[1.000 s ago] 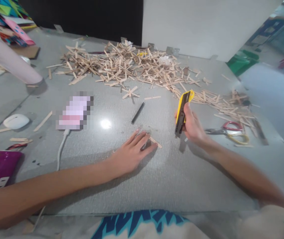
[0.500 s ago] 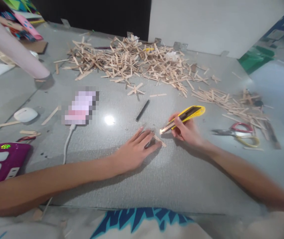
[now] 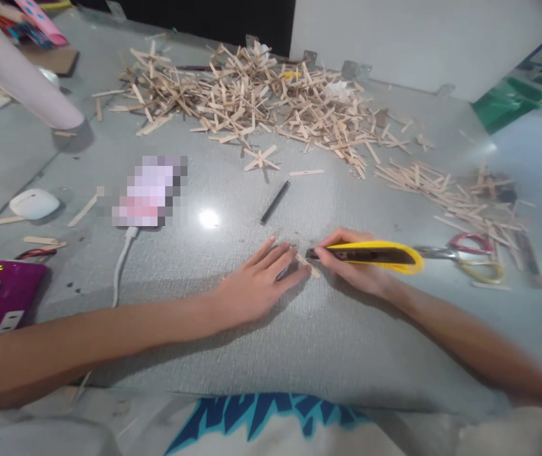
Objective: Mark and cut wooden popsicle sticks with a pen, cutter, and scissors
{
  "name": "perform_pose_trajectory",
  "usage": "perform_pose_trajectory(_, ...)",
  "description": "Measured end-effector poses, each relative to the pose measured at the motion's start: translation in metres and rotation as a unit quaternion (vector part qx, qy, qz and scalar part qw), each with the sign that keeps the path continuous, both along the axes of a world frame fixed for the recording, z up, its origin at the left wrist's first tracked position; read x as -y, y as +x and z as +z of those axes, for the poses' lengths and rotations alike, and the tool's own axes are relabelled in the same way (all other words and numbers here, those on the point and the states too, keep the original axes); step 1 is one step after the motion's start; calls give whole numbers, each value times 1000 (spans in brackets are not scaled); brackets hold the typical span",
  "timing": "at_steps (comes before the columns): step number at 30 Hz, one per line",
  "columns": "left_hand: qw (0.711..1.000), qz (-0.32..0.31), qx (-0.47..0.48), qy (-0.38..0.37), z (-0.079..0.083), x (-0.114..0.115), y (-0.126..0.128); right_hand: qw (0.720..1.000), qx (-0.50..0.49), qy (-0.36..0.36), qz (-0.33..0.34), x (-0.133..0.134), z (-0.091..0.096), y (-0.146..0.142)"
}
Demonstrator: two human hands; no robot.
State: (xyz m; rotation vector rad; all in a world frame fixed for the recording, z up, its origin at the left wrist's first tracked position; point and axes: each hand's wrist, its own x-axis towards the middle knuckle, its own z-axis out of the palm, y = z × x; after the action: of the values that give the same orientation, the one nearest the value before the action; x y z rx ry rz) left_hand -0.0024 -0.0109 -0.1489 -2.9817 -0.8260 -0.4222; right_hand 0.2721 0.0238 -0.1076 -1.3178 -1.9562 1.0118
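Observation:
My right hand (image 3: pixel 354 259) is closed around a yellow utility knife (image 3: pixel 380 254), its handle pointing right and its tip end toward my left hand. My left hand (image 3: pixel 264 275) lies palm down with its fingers spread. Under its fingertips is a small wooden stick piece (image 3: pixel 309 265), partly covered; the knife's tip is close to it, and whether they touch I cannot tell. Beyond my hands lie a dark pen-like rod (image 3: pixel 275 202), a flat wooden stick (image 3: pixel 306 172) and a star of crossed sticks (image 3: pixel 262 158).
A heap of wooden sticks (image 3: pixel 246 104) spreads along the back, with a looser pile (image 3: pixel 423 179) at right. Scissors (image 3: pixel 475 253) lie behind the knife's handle. At left are a blurred-out phone (image 3: pixel 149 190) on a white cable, a white case (image 3: pixel 34 204) and a purple device (image 3: pixel 11 291).
The knife has swung from slanting up to the right to nearly level, its handle end now lower and further right. My left hand stays on the stick piece. The view has tilted slightly.

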Motion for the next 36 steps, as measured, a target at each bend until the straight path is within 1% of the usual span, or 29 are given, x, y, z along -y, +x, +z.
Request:
perform_pose_trajectory(2, 1000, -1, 2, -6, -1, 0, 0, 1000, 16, 11, 16, 1, 4, 0)
perform_pose_trajectory(5, 1000, 0, 12, -22, -1, 1, -1, 999, 11, -15, 43, 2, 5, -2)
perform_pose_trajectory(10, 999, -1, 26, -38, -1, 1, -1, 998, 17, 1, 58, 2, 8, -3)
perform_pose_trajectory(14, 999, -3, 30, -33, 0, 1, -1, 997, 11, 16, 70, 3, 10, -4)
perform_pose_trajectory(23, 999, -4, 27, -23, 0, 1, -1, 991, -4, 93, 92, 2, 3, -5)
perform_pose_trajectory(29, 1000, -5, 27, -13, 1, 0, 0, 989, 0, 106, 101, 1, 2, -4)
perform_pose_trajectory(32, 1000, -5, 17, -8, 1, 0, 0, 988, -1, 113, 101, 1, -2, -4)
perform_pose_trajectory(36, 1000, -2, 4, -26, 1, 1, 0, 984, -11, 142, 107, 0, -9, -6)
